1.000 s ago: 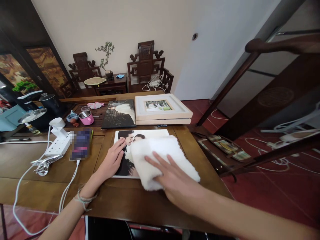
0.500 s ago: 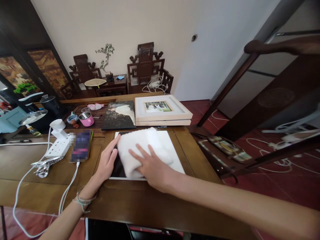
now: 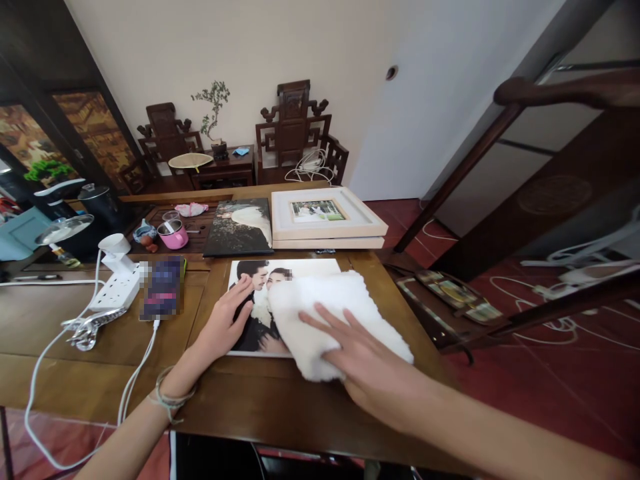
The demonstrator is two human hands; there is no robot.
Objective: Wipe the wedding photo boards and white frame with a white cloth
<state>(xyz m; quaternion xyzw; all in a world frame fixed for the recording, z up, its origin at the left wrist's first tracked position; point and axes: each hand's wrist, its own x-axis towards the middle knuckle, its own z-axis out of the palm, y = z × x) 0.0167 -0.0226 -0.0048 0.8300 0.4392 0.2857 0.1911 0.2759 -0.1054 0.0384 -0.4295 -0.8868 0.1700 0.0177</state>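
A glossy photo print [image 3: 255, 327] of a couple lies on the wooden table in front of me. Covering its right part is a folded, fluffy white towel [image 3: 295, 297], which hangs past the print's right and front edges. My right hand [image 3: 360, 353] presses on the towel with fingers spread over the top and the thumb at its near fold. My left hand [image 3: 225, 320] rests open on the print's left side, holding nothing, its fingertips near the pictured head.
Behind the print lie a dark photo panel [image 3: 237, 230] and stacked pale wooden frames [image 3: 327, 233]. To the left are a phone [image 3: 163, 287] on a white cable, a power strip [image 3: 117, 287] and a pink cup [image 3: 173, 235]. A wooden chair [image 3: 465, 173] stands at right.
My right hand and the towel have slid right and slightly toward me, uncovering the pictured couple. My left hand has shifted a little to the right, farther onto the print.
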